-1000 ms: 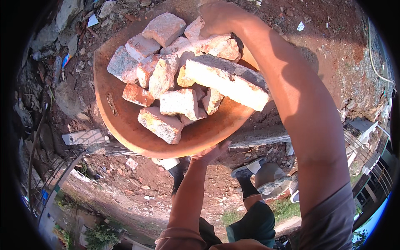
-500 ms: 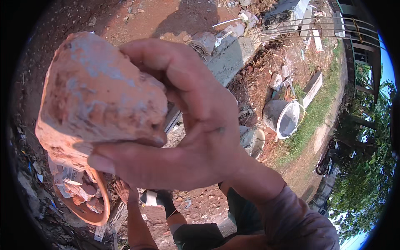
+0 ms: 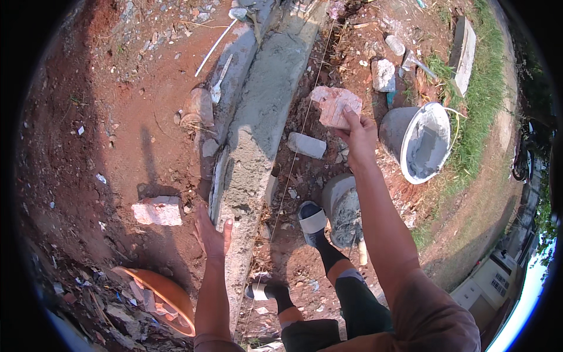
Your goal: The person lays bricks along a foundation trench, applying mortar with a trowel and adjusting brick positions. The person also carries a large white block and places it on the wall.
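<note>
My right hand [image 3: 360, 135] grips a broken piece of reddish brick [image 3: 335, 107] between thumb and fingers, to the right of a low wall. Wet grey mortar [image 3: 267, 76] covers the far part of the wall's top. My left hand [image 3: 212, 234] is open, thumb apart from the fingers, at the wall's left edge; whether it touches the wall I cannot tell. Another pale red brick piece [image 3: 158, 211] lies on the soil to its left. A taut string [image 3: 302, 138] runs along the wall's right side.
An orange tub [image 3: 170, 287] of brick pieces stands at near left. To the right are a tilted white-rimmed bucket [image 3: 410, 141] with grey mortar and a second bucket [image 3: 346, 214] beside my foot. A trowel-like tool [image 3: 218, 88] lies left of the mortar; a concrete block [image 3: 463, 56] lies by the grass.
The right hand with the brick has moved from close before the camera down and away to the wall's right side. The view has shifted, showing more of the wall and my left hand.
</note>
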`<state>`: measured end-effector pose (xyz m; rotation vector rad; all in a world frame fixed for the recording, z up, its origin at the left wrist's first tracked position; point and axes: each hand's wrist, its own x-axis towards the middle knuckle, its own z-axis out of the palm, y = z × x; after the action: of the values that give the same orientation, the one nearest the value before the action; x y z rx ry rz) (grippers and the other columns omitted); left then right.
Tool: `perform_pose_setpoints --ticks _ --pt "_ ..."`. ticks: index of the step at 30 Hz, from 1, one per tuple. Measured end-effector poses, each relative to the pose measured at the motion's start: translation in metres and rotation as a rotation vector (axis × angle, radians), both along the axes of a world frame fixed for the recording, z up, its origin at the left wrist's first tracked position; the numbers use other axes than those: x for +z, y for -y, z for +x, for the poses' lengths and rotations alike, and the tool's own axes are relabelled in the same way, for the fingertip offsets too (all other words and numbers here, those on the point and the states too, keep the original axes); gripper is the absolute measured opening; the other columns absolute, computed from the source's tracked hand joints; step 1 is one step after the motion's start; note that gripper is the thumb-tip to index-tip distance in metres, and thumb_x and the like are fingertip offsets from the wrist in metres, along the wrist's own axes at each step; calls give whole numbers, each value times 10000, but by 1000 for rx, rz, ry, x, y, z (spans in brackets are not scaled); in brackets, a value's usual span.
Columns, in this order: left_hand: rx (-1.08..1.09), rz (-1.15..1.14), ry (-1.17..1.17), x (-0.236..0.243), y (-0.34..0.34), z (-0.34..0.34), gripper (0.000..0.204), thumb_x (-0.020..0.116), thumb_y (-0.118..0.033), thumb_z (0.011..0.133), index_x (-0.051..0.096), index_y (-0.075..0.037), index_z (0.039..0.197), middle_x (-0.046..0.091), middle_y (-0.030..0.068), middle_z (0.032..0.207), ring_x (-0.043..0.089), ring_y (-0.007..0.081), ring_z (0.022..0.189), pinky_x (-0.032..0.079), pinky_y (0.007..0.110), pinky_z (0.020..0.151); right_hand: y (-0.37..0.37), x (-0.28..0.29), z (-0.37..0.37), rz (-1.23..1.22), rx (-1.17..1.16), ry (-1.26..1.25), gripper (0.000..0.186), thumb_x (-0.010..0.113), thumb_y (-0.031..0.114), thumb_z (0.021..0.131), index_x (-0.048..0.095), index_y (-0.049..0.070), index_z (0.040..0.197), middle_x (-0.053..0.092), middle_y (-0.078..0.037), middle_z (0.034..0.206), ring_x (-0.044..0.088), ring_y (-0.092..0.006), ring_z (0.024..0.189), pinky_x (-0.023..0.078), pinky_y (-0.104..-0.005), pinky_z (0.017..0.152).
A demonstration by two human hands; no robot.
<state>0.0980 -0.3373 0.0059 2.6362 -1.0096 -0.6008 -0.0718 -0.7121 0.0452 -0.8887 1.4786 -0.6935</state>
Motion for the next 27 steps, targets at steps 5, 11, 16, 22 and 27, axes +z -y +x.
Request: perform_pose_setpoints --ticks 5,11,16,22,27 --pt "92 131 74 -7 5 -8 703 653 -338 803 346 9 1332 393 206 1362 371 361 1259 251 468 1060 61 -53 92 14 -36 -55 439 689 332 800 561 -42 993 630 -110 921 620 -183 814 518 -320 658" --pt "96 103 83 -7 16 -10 686 686 -308 785 362 -8 1310 424 204 1332 398 380 1231 293 480 1031 122 -116 140 -227 142 -321 544 657 339 783 528 -115 1055 637 -211 926 626 -310 869 480 -375 799" --pt "108 136 83 -10 2 -11 691 691 -284 784 349 -16 1321 410 217 1341 405 410 1199 317 479 1011 106 -136 134 -388 355 -449 679 697 330 736 445 -78 1216 589 -274 1063 587 -387 991 460 -405 878" --pt "105 120 78 -11 0 -10 666 685 -272 788 359 -16 1309 406 225 1339 410 415 1191 322 483 1005 113 -102 146 -398 630 -749 1039 777 406 680 168 6 1421 443 -310 1230 519 -435 1078 448 -415 907" --pt "61 122 101 -9 6 -10 629 658 -236 814 348 0 1308 426 227 1311 435 406 1168 356 453 984 111 -112 147 -491 620 -800 1072 781 445 670 142 74 1447 447 -293 1236 513 -445 1080 431 -454 920"
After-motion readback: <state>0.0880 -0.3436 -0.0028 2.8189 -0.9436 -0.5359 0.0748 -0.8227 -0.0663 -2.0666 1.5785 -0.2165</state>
